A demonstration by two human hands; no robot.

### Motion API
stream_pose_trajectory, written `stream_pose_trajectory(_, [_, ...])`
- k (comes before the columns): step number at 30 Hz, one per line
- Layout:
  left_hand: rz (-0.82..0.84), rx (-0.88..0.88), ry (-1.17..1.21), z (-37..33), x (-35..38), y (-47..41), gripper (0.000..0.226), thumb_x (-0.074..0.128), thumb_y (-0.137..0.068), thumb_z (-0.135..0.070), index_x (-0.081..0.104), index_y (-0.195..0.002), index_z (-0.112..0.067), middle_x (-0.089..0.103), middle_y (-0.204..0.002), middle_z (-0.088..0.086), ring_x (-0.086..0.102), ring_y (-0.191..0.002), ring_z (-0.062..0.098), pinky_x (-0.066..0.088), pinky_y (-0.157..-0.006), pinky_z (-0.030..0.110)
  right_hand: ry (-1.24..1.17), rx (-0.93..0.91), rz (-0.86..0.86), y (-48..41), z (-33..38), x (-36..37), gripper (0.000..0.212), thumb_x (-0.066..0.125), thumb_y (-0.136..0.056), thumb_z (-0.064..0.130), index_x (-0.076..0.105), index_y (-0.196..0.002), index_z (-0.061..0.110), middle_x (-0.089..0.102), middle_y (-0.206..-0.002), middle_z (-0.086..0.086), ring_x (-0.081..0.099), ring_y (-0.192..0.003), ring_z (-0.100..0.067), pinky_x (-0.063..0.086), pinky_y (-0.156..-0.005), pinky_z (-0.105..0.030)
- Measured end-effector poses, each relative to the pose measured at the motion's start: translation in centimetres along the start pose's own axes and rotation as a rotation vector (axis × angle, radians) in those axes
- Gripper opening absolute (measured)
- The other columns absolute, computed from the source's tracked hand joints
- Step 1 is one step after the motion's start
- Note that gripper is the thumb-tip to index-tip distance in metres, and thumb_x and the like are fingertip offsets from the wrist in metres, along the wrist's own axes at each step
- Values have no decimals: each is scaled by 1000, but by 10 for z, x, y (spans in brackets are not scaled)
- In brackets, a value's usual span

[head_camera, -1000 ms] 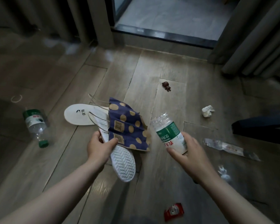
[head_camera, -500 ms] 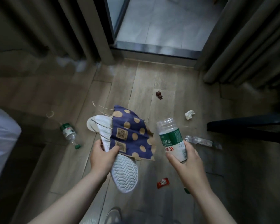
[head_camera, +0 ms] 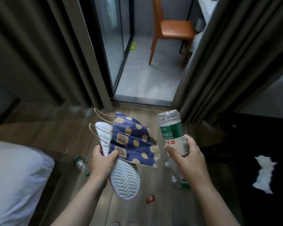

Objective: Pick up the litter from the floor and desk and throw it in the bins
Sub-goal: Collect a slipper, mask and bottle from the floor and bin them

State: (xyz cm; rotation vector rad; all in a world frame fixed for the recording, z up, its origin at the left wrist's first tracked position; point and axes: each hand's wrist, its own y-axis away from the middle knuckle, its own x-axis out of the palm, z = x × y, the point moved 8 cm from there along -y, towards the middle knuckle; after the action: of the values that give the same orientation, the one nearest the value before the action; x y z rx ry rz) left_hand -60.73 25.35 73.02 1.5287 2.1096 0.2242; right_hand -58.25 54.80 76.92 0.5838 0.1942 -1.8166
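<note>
My left hand (head_camera: pixel 101 162) grips a white slipper (head_camera: pixel 122 180), sole up, together with a flattened blue paper bag (head_camera: pixel 134 141) with tan dots and string handles. My right hand (head_camera: pixel 186 159) holds a clear plastic bottle (head_camera: pixel 171 132) with a green and white label, its base pointing up. On the wooden floor lie a second green-capped bottle (head_camera: pixel 81 164) at the left, a small red sachet (head_camera: pixel 150 199) below the slipper, and clear plastic wrap (head_camera: pixel 175 175) under my right wrist. No bin is in view.
A white bed (head_camera: pixel 15 180) fills the lower left. Grey curtains (head_camera: pixel 219 70) frame an open sliding door onto a tiled balcony with an orange chair (head_camera: pixel 171 31). A dark surface at the right carries white crumpled paper (head_camera: pixel 263 173). A small ring (head_camera: pixel 64 150) lies on the floor.
The view has risen and tilted up, showing the balcony and chair. Both hands have lifted with the slipper, bag and bottle. The floor litter now lies lower and smaller in view.
</note>
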Motion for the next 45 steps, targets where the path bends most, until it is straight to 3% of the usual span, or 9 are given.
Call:
stream_pose_trajectory(4, [40,65,80,-60,-10,55,36,73,-66,-27,58,-95,-12,68,-83,0,66,-79,20,50,-68,33,-18,-53,-83,32,67,-60,56,76,-75,39,53,-125,31,63,-112,7,60,-99,-8,52,-86,-33])
stream_pose_trajectory(10, [218,153,243,-118,-7,96,43,73,-58,-20,61,-98,-10,73,-89,7,69,-75,20,52,-61,31,-60,-89,-198,86,127,-116,47,77,-70,41,54,-111,41,66,-106,11,62,-95,-4,53,-84,-34])
stream_pose_trajectory(15, [442,283,286,-176,1,110,26,70,-77,-1,63,-100,-9,74,-93,11,71,-79,23,55,-65,33,-93,-98,-414,142,155,-154,33,73,-70,45,54,-96,51,68,-95,17,63,-84,5,51,-71,-23])
stream_pose_trajectory(20, [675,390,212,-193,11,138,25,70,-80,-10,63,-99,-24,75,-88,0,72,-77,19,55,-61,32,-121,-55,-633,222,152,-163,34,74,-78,33,55,-94,56,67,-94,26,64,-83,8,48,-61,-9])
stream_pose_trajectory(23, [812,400,144,-184,24,167,23,71,-80,-11,62,-96,-24,72,-93,5,69,-83,26,56,-68,40,-105,39,-766,284,138,-166,35,74,-77,36,54,-99,54,66,-96,29,62,-85,11,45,-67,-13])
stream_pose_trajectory(28, [1103,468,36,-166,54,261,25,74,-77,-14,64,-97,-25,72,-89,4,69,-79,23,53,-60,34,-55,191,-1038,410,124,-182,37,73,-75,44,54,-106,50,67,-97,25,61,-87,12,46,-71,-17])
stream_pose_trajectory(34, [1441,510,-142,-111,59,398,26,77,-71,-22,66,-95,-26,74,-88,2,72,-78,22,59,-68,44,-78,372,-1344,575,104,-175,43,75,-75,42,51,-110,47,65,-101,23,60,-88,11,45,-71,-17])
stream_pose_trajectory(39, [1660,572,-233,-48,32,525,26,75,-67,-25,67,-91,-23,74,-85,2,72,-77,22,58,-69,45,-53,493,-1572,723,92,-148,38,77,-72,39,53,-101,49,66,-94,27,60,-84,12,46,-69,-19])
stream_pose_trajectory(45, [1862,567,-324,69,-50,678,19,72,-75,-17,65,-92,-21,72,-86,3,69,-80,21,53,-65,36,-9,627,-1795,916,93,-93,34,76,-72,36,59,-101,40,68,-88,29,60,-80,12,44,-60,-8])
